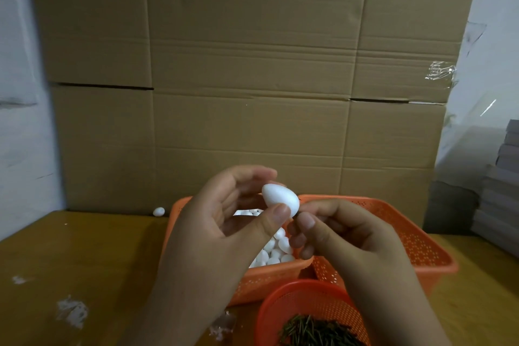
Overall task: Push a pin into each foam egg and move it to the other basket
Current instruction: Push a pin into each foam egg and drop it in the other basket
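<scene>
Matt white foam egg [280, 200] at centre; perforated orange plastic baskets [415, 236] lower right; matt creased cardboard [252, 64] fills the top; smooth wood table [84, 261] lower left.

Dim, warm, even light with soft shadows. The whole frame is slightly soft and grainy. Wide-angle bending shows at the edges; glare glints on clear tape [439, 71] at upper right.

One white foam egg [280, 197] is up in the air, tilted, with a dark pin [293, 217] at its lower end. The left orange basket [269, 275] holds more eggs; the right basket [421, 250] sits touching it.
</scene>
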The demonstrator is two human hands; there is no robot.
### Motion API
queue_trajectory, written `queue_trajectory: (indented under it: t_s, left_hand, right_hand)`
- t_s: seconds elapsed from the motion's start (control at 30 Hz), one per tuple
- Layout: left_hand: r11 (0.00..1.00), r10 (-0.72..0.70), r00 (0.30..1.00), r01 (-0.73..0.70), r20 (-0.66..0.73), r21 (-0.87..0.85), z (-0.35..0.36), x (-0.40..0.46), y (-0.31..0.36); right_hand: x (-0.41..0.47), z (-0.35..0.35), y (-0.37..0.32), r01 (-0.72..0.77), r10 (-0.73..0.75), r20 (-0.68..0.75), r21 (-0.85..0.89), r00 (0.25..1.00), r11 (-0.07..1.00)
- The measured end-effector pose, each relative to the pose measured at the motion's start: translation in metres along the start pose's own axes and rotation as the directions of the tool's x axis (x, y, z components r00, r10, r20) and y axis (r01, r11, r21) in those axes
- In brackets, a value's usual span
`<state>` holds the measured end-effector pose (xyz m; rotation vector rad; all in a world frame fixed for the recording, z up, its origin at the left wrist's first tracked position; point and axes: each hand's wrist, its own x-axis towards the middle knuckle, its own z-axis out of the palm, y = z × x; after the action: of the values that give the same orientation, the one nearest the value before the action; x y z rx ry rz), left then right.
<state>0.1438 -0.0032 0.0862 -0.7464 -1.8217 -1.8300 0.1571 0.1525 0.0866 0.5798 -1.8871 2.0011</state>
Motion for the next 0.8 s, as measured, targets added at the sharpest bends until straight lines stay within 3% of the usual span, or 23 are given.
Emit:
queue_trajectory:
  t_s: [0.13, 0.23, 0.57, 0.8]
  left_hand:
    - [0.999, -0.009, 1.000, 0.008, -0.025, -0.033, 0.003, -0.001, -0.001]
    - [0.999, 0.002, 1.000, -0.002, -0.012, 0.037, 0.002, -0.002, -0.001]
    - [0.986, 0.026, 0.996, -0.039, 0.085, 0.160, 0.006, -0.003, -0.002]
    - [0.972, -0.096, 0.991, 0.073, 0.092, 0.225, 0.004, -0.003, -0.011]
  right_hand:
    - [0.000, 0.003, 0.002, -0.035, 0.039, 0.090, -0.047, 0.995, 0.998]
    - [0.001, 0.000, 0.003, -0.009, 0.015, 0.061, -0.096, 0.998, 0.995]
    - [0.000, 0.001, 0.002, -0.016, 0.015, 0.092, 0.011, 0.996, 1.000]
    - [0.004, -0.006, 0.000, -0.033, 0.033, -0.001, 0.030, 0.999, 0.999]
